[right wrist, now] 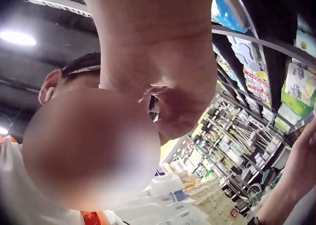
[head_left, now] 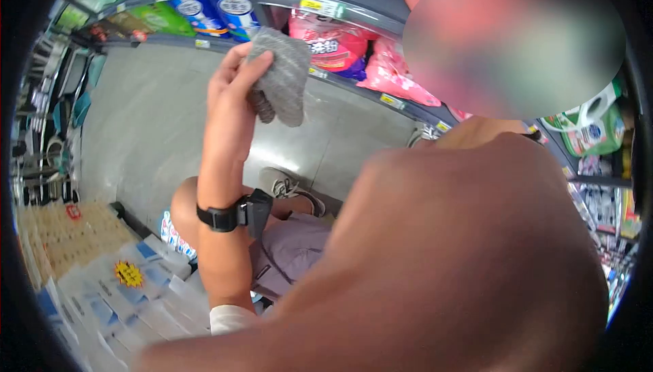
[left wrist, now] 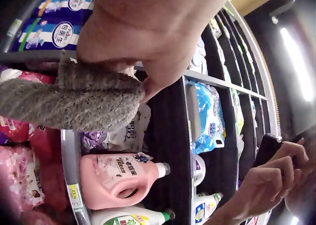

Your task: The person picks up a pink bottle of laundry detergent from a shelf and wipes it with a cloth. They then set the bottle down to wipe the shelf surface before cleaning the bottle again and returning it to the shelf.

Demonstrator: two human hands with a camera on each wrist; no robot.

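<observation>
In the head view my left hand (head_left: 235, 83) is raised and pinches a grey fuzzy cloth (head_left: 286, 76) between thumb and fingers. The cloth is folded, with a darker part hanging underneath. Its thick plush surface (left wrist: 74, 104) shows close up in the left wrist view, in front of the shelves. My right hand (left wrist: 279, 178) is up at the head, fingers curled at a black device (left wrist: 269, 148). In the right wrist view this hand (right wrist: 177, 106) is seen from the wrist side, its fingertips hidden. The right arm (head_left: 469, 243) fills much of the head view, blurred.
Store shelves (head_left: 354, 5) hold pink bags (head_left: 398, 73), blue packs (head_left: 211, 15) and a green jug (head_left: 595, 130). A pink bottle (left wrist: 121, 180) stands beside a price tag. Packaged goods (head_left: 115, 297) are at the lower left. A shoe (head_left: 279, 181) is on the grey floor (head_left: 146, 113).
</observation>
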